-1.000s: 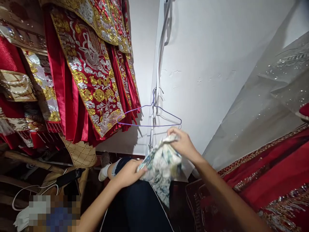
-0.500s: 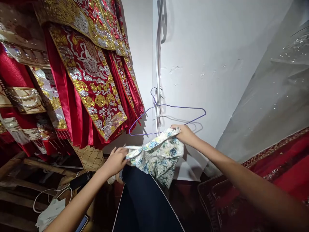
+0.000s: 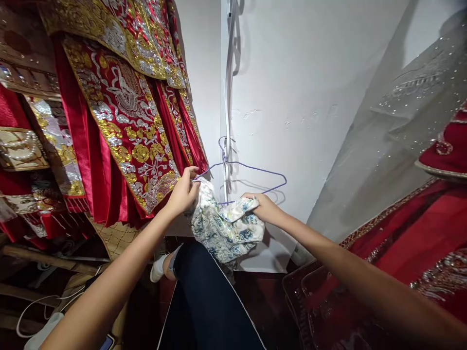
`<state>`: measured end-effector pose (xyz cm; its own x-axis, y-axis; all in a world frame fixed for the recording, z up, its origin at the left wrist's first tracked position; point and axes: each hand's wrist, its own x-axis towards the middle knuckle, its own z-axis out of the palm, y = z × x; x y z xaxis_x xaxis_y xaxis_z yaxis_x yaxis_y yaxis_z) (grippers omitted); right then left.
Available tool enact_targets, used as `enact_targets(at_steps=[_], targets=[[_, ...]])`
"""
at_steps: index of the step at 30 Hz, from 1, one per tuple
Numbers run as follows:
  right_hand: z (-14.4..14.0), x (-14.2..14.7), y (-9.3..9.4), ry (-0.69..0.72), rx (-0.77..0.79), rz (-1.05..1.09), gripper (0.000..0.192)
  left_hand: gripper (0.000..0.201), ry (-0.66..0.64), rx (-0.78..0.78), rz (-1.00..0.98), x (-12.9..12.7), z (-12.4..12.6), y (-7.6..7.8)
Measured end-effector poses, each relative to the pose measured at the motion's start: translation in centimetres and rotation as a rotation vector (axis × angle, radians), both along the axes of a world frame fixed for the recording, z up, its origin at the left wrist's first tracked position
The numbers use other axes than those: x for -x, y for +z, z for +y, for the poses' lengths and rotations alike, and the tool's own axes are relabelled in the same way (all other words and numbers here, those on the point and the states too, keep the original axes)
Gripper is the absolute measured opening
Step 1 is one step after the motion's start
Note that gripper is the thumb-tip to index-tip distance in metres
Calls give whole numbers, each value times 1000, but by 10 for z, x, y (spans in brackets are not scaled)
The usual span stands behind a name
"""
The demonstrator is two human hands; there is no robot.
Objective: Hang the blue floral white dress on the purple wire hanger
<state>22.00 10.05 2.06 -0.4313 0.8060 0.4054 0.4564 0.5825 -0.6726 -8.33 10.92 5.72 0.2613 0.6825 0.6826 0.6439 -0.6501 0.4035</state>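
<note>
A white garment with a blue-green floral print hangs bunched between both hands; its exact kind cannot be told. My left hand is closed on its upper left edge, right at the left end of a thin purple clothes hanger. That end of the hanger is hidden by the cloth and fingers. My right hand grips the garment's right edge, just below the hanger's right part. By its hook, the hanger hangs at a white upright strip on the wall.
Red costumes with gold and silver embroidery hang close on the left. A sheer sparkling fabric and red beaded cloth are on the right. A dark-clad leg is below, and a white cable lies lower left.
My left hand has risen with the garment's left edge to the hanger's left end. My right hand still grips the right edge. The view has shifted slightly.
</note>
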Motion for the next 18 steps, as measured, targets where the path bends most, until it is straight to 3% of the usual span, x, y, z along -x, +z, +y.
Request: enact_targets(at_steps=[2,5,8,10,12,16,18], targets=[[3,-15,6,-86,-91,23,45,41,-23,1,68,1,5,5],[16,-50,16,-414,-302,168,70,36,-36,-13,134,7,12,8],[33,-82,22,-619,-309,209,58,33,-29,-20,153,9,13,8],[42,-92,23,-617,-238,144,31,32,-24,-13,161,8,13,7],[47,-93,24,-611,-209,114,19,32,-9,-3,159,8,14,6],[47,-87,25,-608,-201,157,37,33,28,3,157,8,21,4],[42,-87,30,-556,-158,140,29,32,54,-12,157,10,24,5]])
